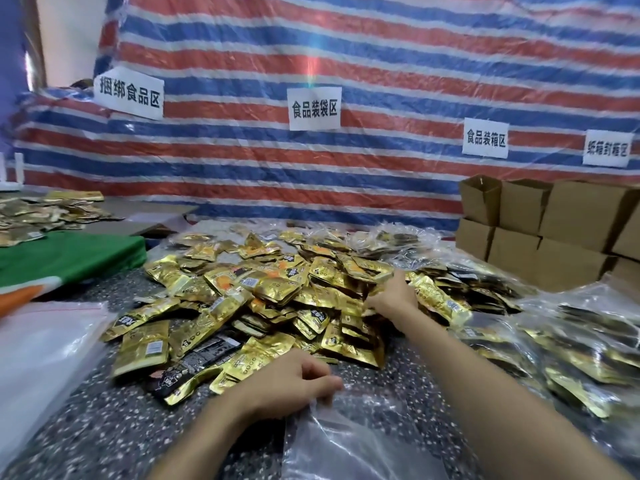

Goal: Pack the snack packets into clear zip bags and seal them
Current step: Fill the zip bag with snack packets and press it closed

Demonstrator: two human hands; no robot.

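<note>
A big heap of gold snack packets (270, 292) covers the middle of the speckled table (104, 427). My right hand (393, 296) reaches into the heap's right side, fingers curled around gold packets there. My left hand (294, 379) sits near the front of the heap and pinches the mouth of a clear zip bag (346, 441) that lies flat toward me. Filled clear bags of packets (571, 348) pile up on the right.
A stack of flat clear zip bags (41, 348) lies at the left, beside a green and orange cloth (69, 258). More gold packets (45, 213) lie at the far left. Brown cardboard boxes (554, 230) stand stacked at the back right before a striped tarp wall with paper signs.
</note>
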